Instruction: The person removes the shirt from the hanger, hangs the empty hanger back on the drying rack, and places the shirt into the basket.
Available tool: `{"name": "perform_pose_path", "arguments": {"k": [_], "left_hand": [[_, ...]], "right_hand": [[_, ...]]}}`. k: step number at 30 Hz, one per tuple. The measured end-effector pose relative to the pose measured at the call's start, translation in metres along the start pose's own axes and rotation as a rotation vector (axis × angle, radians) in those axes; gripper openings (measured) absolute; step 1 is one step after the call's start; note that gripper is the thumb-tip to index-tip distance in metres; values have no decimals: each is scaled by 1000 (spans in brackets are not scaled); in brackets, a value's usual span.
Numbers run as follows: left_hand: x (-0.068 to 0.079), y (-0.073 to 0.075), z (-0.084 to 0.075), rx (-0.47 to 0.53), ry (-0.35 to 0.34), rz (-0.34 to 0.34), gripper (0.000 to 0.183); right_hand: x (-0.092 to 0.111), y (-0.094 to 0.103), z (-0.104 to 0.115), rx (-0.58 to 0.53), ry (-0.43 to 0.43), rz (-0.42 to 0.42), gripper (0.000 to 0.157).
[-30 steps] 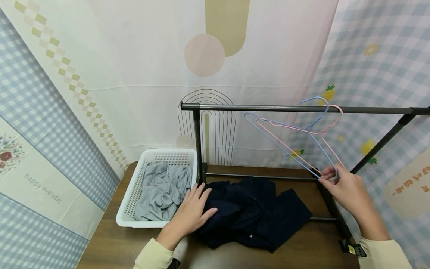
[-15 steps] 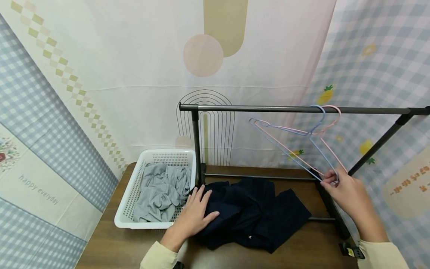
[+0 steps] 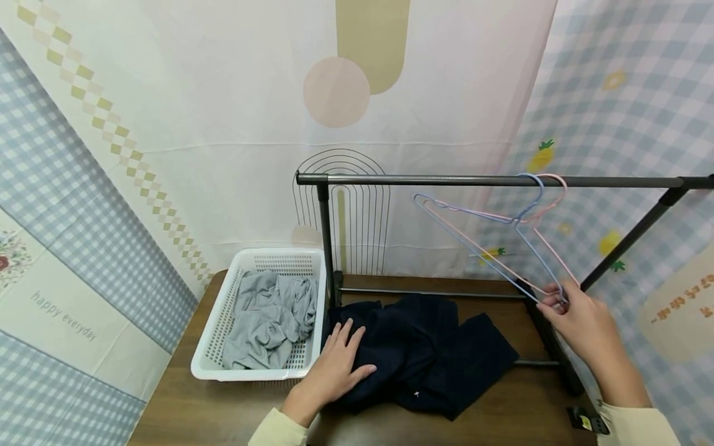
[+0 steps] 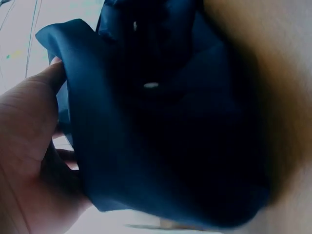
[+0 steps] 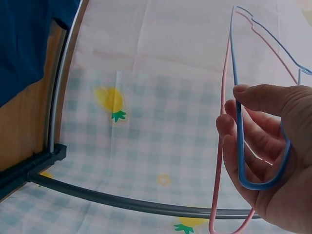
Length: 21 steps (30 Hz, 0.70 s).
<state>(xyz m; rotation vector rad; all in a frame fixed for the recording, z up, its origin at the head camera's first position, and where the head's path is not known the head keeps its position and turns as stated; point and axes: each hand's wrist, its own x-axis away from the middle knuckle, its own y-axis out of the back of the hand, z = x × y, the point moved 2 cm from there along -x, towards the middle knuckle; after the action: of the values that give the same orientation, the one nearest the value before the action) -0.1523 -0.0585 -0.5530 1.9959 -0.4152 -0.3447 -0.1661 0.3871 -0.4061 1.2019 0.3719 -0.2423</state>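
My right hand (image 3: 580,316) pinches the lower right corner of a blue clothes hanger (image 5: 239,131) between thumb and fingers. The blue hanger's hook is at the black rail (image 3: 418,180), close beside a pink clothes hanger (image 3: 556,254). In the right wrist view, the pink hanger passes behind my fingers; whether they touch it I cannot tell. My left hand (image 3: 331,368) rests with spread fingers on a crumpled navy garment (image 3: 413,347) lying on the table. The left wrist view shows part of that hand (image 4: 34,146) behind a dark fold of the cloth.
A white basket (image 3: 202,347) holding a grey garment (image 3: 268,322) stands left of the rack's post (image 3: 327,241). The rack's lower bars (image 3: 435,293) lie around and beside the navy garment on the brown table (image 3: 189,415). Patterned cloths (image 3: 251,111) hang behind.
The blue hanger's hook has come down from above the rail to rail height, beside the pink hook. My left hand has slid a little right across the navy garment.
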Motion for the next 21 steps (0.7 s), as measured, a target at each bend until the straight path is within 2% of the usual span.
{"name": "perform_pose_path", "arguments": {"k": [4,11,14,18,21], "left_hand": [[-1,-7,-1,21,5,9,81],[-4,-16,0,50,27,18,82],[-5,-18,1,59,27,12,82],[-7,-19,2,65,26,3,81],[-9,-20,4,68,26,-3,81]], "right_hand": [[3,3,4,21,5,-25,32],[18,18,26,76,-29,-123,57],[23,24,36,88,-28,-184,58],[30,32,53,88,69,-331,57],[32,34,68,73,181,-441,75]]}}
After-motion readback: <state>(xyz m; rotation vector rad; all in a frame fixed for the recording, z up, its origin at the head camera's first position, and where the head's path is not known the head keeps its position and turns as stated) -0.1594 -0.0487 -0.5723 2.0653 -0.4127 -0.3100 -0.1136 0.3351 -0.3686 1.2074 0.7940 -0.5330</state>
